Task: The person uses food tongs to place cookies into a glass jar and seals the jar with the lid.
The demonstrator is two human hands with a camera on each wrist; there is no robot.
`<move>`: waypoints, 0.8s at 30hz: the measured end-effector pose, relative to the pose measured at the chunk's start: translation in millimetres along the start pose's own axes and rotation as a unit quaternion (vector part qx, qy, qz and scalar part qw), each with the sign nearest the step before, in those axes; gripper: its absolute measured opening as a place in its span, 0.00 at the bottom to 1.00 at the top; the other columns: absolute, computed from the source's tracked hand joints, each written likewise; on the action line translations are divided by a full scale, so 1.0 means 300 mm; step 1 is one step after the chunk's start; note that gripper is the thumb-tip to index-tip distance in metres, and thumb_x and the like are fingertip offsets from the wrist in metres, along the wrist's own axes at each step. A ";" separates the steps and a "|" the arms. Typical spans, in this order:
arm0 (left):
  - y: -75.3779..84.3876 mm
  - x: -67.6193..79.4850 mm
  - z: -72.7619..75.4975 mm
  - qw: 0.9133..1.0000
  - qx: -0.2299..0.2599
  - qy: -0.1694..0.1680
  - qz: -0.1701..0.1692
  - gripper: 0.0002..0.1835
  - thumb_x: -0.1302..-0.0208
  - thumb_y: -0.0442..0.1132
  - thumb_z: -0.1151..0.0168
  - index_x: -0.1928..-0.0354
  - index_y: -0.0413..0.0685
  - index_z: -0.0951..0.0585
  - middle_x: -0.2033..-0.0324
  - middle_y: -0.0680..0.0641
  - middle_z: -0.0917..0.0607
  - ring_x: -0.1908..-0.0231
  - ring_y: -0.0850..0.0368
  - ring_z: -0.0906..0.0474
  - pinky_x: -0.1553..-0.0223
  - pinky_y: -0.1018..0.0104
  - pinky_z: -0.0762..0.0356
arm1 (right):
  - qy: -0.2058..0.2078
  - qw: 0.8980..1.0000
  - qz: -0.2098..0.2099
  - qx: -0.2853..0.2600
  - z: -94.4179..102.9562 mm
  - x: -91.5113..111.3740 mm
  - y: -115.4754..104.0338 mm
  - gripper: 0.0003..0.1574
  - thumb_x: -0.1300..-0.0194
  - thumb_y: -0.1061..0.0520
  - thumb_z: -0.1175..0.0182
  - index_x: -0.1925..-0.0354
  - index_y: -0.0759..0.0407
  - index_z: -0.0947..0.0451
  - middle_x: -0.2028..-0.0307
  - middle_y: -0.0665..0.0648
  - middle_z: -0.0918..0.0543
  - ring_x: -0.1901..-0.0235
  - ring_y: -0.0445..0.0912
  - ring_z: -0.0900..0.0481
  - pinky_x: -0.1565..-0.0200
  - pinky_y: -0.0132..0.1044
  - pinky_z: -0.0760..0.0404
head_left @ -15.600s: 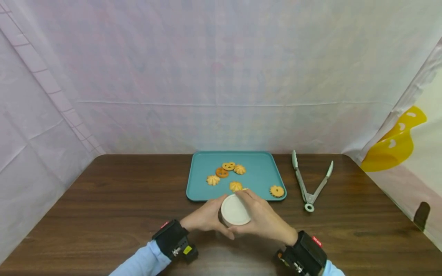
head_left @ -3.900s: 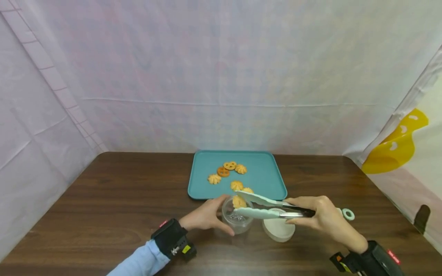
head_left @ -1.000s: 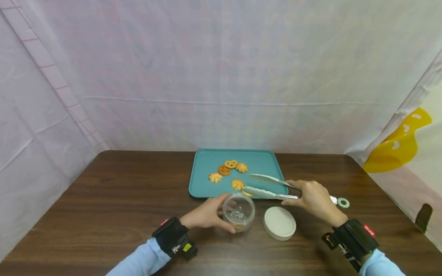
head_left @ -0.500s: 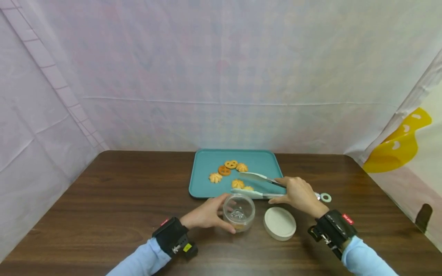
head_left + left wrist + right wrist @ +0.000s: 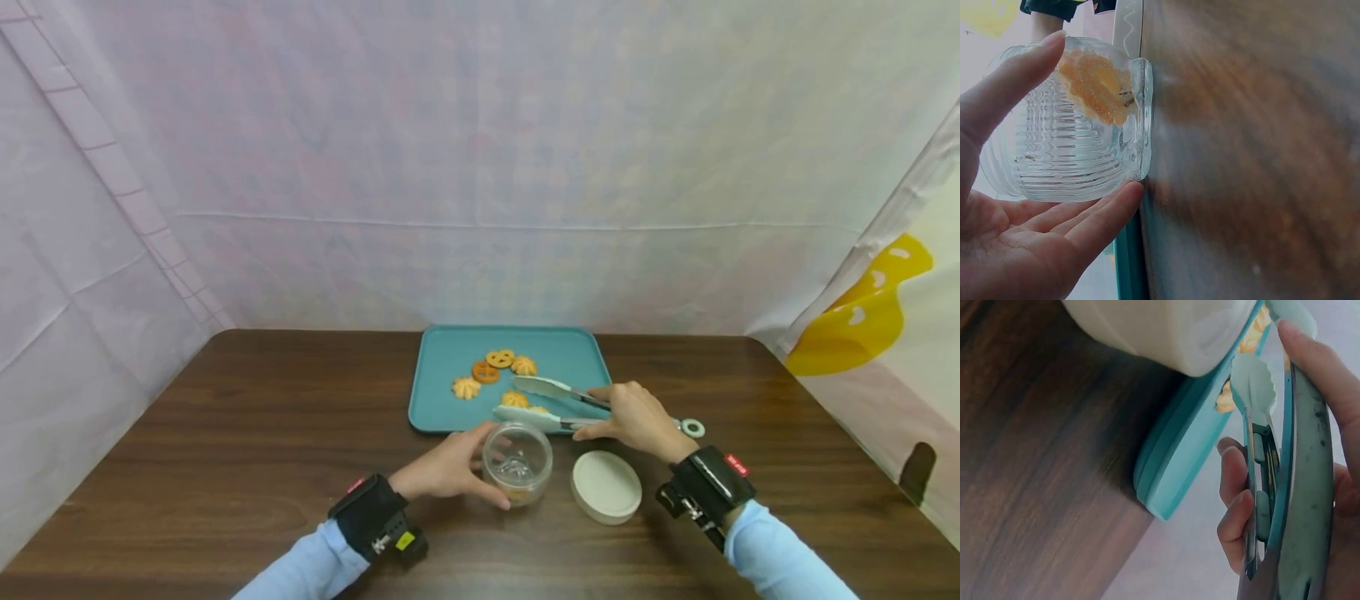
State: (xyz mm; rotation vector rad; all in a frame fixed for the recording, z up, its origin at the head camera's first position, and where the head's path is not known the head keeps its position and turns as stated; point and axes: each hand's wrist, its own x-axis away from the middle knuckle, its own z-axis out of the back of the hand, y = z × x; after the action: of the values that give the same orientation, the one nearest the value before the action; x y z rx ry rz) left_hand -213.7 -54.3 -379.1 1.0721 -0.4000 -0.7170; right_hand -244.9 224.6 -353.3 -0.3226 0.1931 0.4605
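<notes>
My left hand (image 5: 450, 468) holds a clear glass jar (image 5: 517, 485) upright on the table, thumb on one side and fingers on the other. Through its ribbed wall in the left wrist view a golden scalloped cookie (image 5: 1099, 87) shows. In my right hand (image 5: 639, 421) are metal tongs (image 5: 573, 423) with pale green scalloped tips. The spread tips reach over the front of a teal tray (image 5: 435, 412), one on each side of two flower-shaped cookies, the rear one (image 5: 514, 399) showing more. The front cookie (image 5: 538, 409) is partly hidden by the lower tip.
A round off-white lid (image 5: 606, 486) lies on the dark wooden table (image 5: 247, 467), right of the jar. Farther back on the tray are two pretzel-shaped cookies (image 5: 486, 372) and two more flower-shaped cookies (image 5: 466, 387). A pale cloth (image 5: 375, 275) hangs behind the table.
The lid has come off the jar onto the table. My right hand has picked up the tongs. The tray's right-corner cookie is gone; one is in the jar. Lately the tongs moved left.
</notes>
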 end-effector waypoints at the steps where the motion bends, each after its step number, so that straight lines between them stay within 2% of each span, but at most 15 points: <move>1: 0.000 0.000 0.000 1.000 0.001 0.000 -0.001 0.40 0.59 0.34 0.28 0.42 0.40 0.38 0.46 0.37 0.28 0.45 0.45 0.32 0.49 0.64 0.27 | 0.002 1.000 0.000 0.001 -0.002 -0.001 -0.002 0.44 0.64 0.37 0.31 0.55 0.67 0.22 0.62 0.67 0.19 0.68 0.55 0.19 0.73 0.43 0.20; 6: 0.003 0.001 0.001 1.000 0.011 -0.003 -0.002 0.40 0.59 0.33 0.28 0.42 0.40 0.38 0.46 0.38 0.29 0.45 0.45 0.32 0.49 0.65 0.27 | 0.011 1.000 -0.002 0.013 -0.010 -0.005 -0.010 0.40 0.63 0.42 0.29 0.56 0.69 0.22 0.65 0.68 0.18 0.73 0.54 0.19 0.77 0.40 0.21; 9: 0.004 0.002 0.001 1.000 0.013 -0.002 -0.002 0.41 0.60 0.33 0.28 0.41 0.40 0.38 0.46 0.38 0.29 0.45 0.45 0.32 0.48 0.65 0.27 | 0.015 1.000 -0.005 0.012 -0.013 -0.007 -0.011 0.39 0.63 0.44 0.29 0.56 0.68 0.22 0.67 0.67 0.18 0.80 0.46 0.21 0.82 0.34 0.25; 12: 0.005 0.003 0.000 1.000 0.015 -0.002 -0.003 0.42 0.60 0.33 0.28 0.41 0.40 0.38 0.46 0.38 0.29 0.45 0.45 0.33 0.48 0.64 0.28 | 0.021 1.000 -0.004 0.016 -0.014 -0.008 -0.012 0.37 0.63 0.44 0.29 0.57 0.67 0.21 0.68 0.65 0.17 0.82 0.41 0.26 0.84 0.31 0.29; 19: 0.001 0.003 0.001 1.000 0.012 -0.003 -0.006 0.40 0.59 0.33 0.28 0.42 0.39 0.38 0.46 0.38 0.29 0.45 0.45 0.32 0.48 0.64 0.27 | 0.039 0.999 0.009 0.029 -0.011 -0.003 -0.020 0.33 0.62 0.45 0.29 0.60 0.65 0.19 0.70 0.63 0.17 0.80 0.46 0.22 0.86 0.33 0.28; 24: 0.001 0.001 -0.001 1.000 0.012 -0.004 -0.003 0.40 0.59 0.33 0.28 0.41 0.39 0.38 0.46 0.38 0.29 0.45 0.45 0.32 0.49 0.65 0.27 | 0.047 0.998 0.011 0.034 -0.014 0.004 -0.017 0.31 0.61 0.44 0.30 0.61 0.62 0.18 0.72 0.62 0.17 0.83 0.43 0.24 0.87 0.32 0.31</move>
State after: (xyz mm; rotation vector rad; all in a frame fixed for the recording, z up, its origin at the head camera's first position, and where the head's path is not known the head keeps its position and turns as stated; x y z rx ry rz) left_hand -213.4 -54.3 -379.0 1.0939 -0.4128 -0.7230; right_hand -241.9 219.2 -356.1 -0.2749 0.3037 0.4603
